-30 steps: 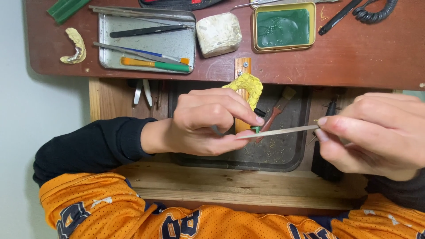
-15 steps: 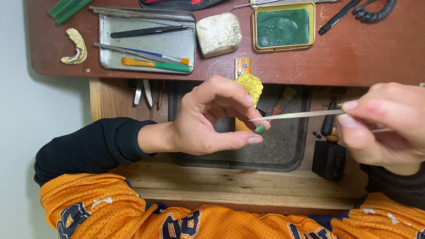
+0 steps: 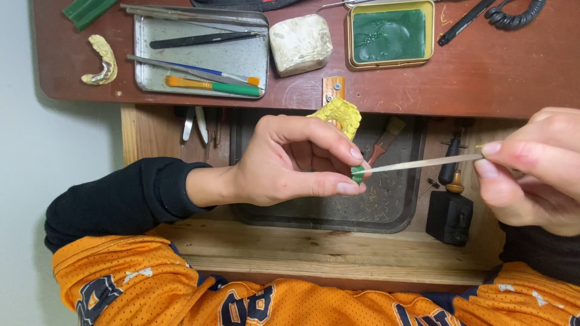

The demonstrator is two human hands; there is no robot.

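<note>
At centre frame, the left hand (image 3: 284,163) pinches a small green wax piece (image 3: 357,174) between thumb and forefinger. The right hand (image 3: 534,172) grips a thin metal tool (image 3: 423,163), tip touching the wax. The shaping looks unfinished; the yellow dental cast (image 3: 341,115) waits behind.

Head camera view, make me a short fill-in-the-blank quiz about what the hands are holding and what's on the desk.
1. The left hand pinches a small ____ piece of wax at its fingertips.
2. The right hand holds a thin ____ tool whose tip meets the wax.
3. The paintbrush lies in the ____ tray.

Missing words: green; metal; metal
</note>
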